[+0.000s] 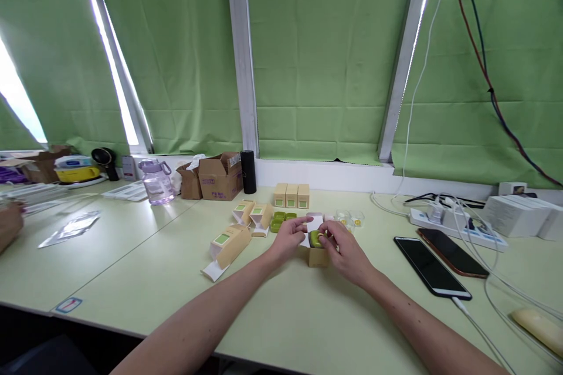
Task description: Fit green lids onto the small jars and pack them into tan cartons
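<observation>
A small tan box [318, 257] stands upright on the table with its white flap raised. In its top sits a green case [315, 238]. My right hand [345, 250] has its thumb and fingers closed on the green case. At the box's left side, my left hand [290, 237] touches the white flap, its fingers partly spread. Just beyond my left hand lie several green cases [278, 221]. To the left are opened tan boxes [233, 244] with their flaps out. Three closed tan boxes [291, 196] stand in a row behind, and clear round pieces [350, 219] lie behind my right hand.
Two phones [431, 266] lie at the right, near a power strip [457, 228] with white cables. A yellow mouse-like object [539, 328] is at the right edge. Cardboard boxes [220, 177], a black cylinder [248, 172] and a purple bottle [157, 182] stand at the back left.
</observation>
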